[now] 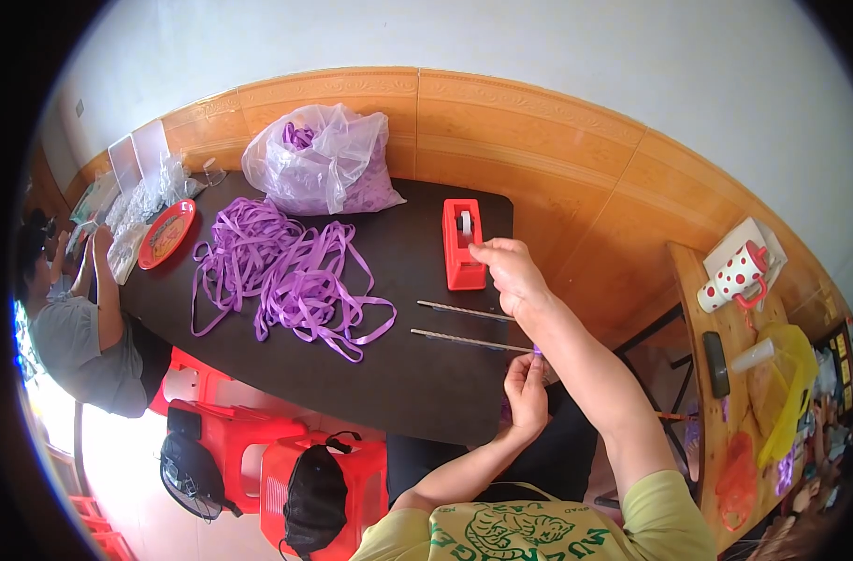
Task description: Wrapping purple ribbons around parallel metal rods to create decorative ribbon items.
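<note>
My left hand point(527, 391) is closed in a pinch at the table's right edge, thumb and finger on a small bit of purple strap point(537, 351). That bit sits by the end of one of two thin rods point(462, 338) lying parallel on the dark table. My right hand point(513, 273) reaches over to a red tape dispenser point(453, 266) with a white roll in it. Its fingers are pinched together at the dispenser's right side; what they hold, if anything, is too small to see. A loose heap of purple straps point(286, 262) lies left of the dispenser.
A clear plastic bag point(319, 168) filled with purple straps stands by the wall. Further left are a red plate point(168, 234) and a seated person point(90, 346). Red stools point(352, 477) stand at the near side. A wooden table point(690, 309) at right holds a dotted cup point(733, 276).
</note>
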`<state>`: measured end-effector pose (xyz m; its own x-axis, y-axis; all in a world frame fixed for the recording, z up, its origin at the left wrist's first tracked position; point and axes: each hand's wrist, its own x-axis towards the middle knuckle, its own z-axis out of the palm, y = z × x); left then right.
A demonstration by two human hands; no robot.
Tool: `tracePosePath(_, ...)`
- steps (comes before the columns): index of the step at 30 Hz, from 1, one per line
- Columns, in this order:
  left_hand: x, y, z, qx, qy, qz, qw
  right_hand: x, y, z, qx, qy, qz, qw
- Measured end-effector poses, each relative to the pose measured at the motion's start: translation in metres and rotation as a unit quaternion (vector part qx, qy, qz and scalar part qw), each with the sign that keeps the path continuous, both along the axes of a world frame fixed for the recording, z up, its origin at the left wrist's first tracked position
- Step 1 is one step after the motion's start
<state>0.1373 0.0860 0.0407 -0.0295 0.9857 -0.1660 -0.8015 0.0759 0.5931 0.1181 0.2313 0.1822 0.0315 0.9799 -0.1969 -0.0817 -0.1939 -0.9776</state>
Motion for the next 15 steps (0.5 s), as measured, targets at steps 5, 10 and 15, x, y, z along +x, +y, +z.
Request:
tracePosePath(5, -0.004, -0.002, 0.006, 0.002, -0.021, -0.016, 1.000, 0.000, -0.012, -0.027, 0.036, 0.052, -0.014, 0.998)
tracePosePath(10, -0.002, 0.000, 0.009, 0.013, -0.041, 0.001, 0.999, -0.005, -0.018, -0.041, 0.030, 0.032, -0.046, 0.998)
tracePosePath(15, -0.003, -0.002, 0.017, 0.010, -0.056, -0.001, 0.998, -0.002, -0.012, -0.057, 0.047, 0.014, -0.064, 0.997)
